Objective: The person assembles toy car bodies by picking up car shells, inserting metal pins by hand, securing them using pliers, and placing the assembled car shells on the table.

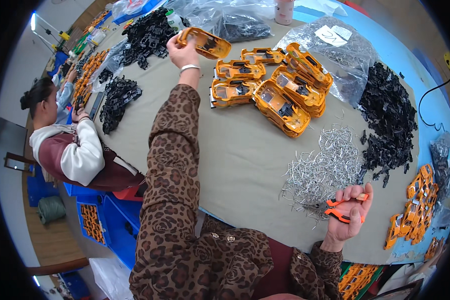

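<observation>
My left hand [181, 51] is stretched far out over the table, fingers closed on the end of an orange toy car body [208, 44], which is held up off the cloth. Just right of it lies a cluster of similar orange car bodies [282, 111] with clear windows and black parts inside, some stacked. At the lower right, my right hand [346, 220] grips orange-handled pliers [339, 210]. Their jaws point left, over the near edge of a heap of small bent metal wires [325, 165].
Black plastic parts are piled at right [389, 120] and far left [147, 37]. A clear plastic bag [330, 60] lies behind the car bodies. More orange bodies [415, 205] sit at the right edge. A co-worker [67, 135] sits at left beside blue crates [120, 230].
</observation>
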Action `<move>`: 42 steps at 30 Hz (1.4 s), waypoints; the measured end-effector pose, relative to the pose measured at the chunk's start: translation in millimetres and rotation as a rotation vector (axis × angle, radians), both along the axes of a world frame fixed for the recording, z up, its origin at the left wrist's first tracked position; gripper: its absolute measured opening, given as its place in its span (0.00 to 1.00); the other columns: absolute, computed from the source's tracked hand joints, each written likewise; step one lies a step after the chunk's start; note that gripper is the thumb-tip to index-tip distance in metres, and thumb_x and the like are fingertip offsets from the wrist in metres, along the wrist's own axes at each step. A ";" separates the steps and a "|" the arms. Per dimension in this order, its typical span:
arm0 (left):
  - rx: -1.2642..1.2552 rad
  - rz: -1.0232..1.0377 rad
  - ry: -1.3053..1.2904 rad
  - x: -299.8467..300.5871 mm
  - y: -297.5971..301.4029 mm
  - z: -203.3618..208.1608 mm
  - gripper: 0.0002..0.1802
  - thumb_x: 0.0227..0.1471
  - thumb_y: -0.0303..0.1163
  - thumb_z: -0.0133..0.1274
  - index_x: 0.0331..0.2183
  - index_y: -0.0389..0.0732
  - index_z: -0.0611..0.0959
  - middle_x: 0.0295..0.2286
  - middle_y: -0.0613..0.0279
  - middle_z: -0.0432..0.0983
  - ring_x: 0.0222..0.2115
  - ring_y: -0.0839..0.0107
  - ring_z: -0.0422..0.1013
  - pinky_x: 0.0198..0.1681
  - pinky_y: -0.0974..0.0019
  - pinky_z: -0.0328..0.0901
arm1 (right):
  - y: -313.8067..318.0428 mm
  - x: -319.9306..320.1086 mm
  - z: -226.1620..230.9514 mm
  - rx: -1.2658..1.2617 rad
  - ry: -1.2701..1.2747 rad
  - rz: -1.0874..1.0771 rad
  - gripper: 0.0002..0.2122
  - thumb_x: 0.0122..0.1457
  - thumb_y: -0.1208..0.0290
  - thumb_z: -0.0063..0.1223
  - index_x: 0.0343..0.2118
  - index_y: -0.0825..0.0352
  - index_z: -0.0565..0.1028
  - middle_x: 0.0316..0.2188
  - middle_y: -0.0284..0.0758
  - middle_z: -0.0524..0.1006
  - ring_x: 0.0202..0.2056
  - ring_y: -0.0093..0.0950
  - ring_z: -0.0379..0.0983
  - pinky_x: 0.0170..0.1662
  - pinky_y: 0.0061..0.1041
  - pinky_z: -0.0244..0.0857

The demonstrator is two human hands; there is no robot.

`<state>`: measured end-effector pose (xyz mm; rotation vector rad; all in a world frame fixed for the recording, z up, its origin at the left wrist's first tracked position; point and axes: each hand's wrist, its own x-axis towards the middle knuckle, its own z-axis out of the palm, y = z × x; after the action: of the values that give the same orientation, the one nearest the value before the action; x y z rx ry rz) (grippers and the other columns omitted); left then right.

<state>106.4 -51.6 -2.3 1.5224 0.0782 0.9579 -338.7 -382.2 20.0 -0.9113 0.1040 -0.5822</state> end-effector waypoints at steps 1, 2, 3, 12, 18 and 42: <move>-0.172 -0.044 0.079 -0.3 8.2 10.1 0.25 0.41 0.23 0.65 0.42 0.39 0.72 0.32 0.61 0.75 0.28 0.71 0.74 0.28 0.68 0.71 | 2.6 -0.2 1.6 0.013 -0.003 0.004 0.30 0.51 0.66 0.55 0.57 0.64 0.59 0.36 0.32 0.61 0.35 0.25 0.57 0.38 0.27 0.56; -0.354 -0.130 0.178 -15.1 -8.7 25.9 0.27 0.39 0.24 0.65 0.43 0.42 0.71 0.32 0.61 0.75 0.28 0.69 0.74 0.26 0.66 0.69 | 0.7 0.2 0.5 0.006 0.002 -0.010 0.30 0.51 0.66 0.55 0.57 0.64 0.59 0.36 0.32 0.61 0.35 0.25 0.57 0.38 0.27 0.56; -0.355 -0.133 0.176 -21.5 -13.9 32.7 0.27 0.39 0.24 0.65 0.43 0.42 0.71 0.32 0.61 0.75 0.28 0.69 0.74 0.26 0.66 0.69 | -0.1 0.7 -0.3 -0.003 -0.005 -0.002 0.30 0.51 0.66 0.55 0.57 0.64 0.59 0.36 0.33 0.62 0.35 0.25 0.57 0.38 0.27 0.56; 0.537 -0.189 0.664 -39.1 -59.4 27.8 0.28 0.38 0.35 0.65 0.41 0.32 0.75 0.32 0.50 0.77 0.33 0.62 0.76 0.31 0.61 0.72 | 4.3 -0.4 3.6 -0.013 -0.052 0.024 0.29 0.52 0.68 0.54 0.57 0.66 0.58 0.36 0.33 0.62 0.36 0.25 0.58 0.39 0.28 0.56; 0.915 -0.017 0.547 -64.6 -58.6 48.4 0.21 0.43 0.44 0.60 0.37 0.40 0.83 0.34 0.47 0.78 0.38 0.53 0.74 0.42 0.57 0.69 | 5.8 -3.8 1.5 -0.030 -0.063 0.032 0.28 0.53 0.69 0.53 0.57 0.67 0.58 0.39 0.34 0.64 0.37 0.26 0.59 0.41 0.29 0.58; -0.486 -1.554 0.839 -333.4 -49.7 -15.7 0.36 0.53 0.46 0.52 0.58 0.36 0.63 0.45 0.47 0.69 0.43 0.59 0.70 0.44 0.57 0.69 | -115.0 -9.0 -2.2 -0.279 -0.323 -0.318 0.25 0.54 0.78 0.48 0.56 0.68 0.60 0.41 0.37 0.69 0.39 0.28 0.64 0.42 0.35 0.62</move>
<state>-227.0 -101.2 -18.0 0.9642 -0.2404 -0.8881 -347.7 -497.2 17.7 -1.0662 -0.1299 -1.0517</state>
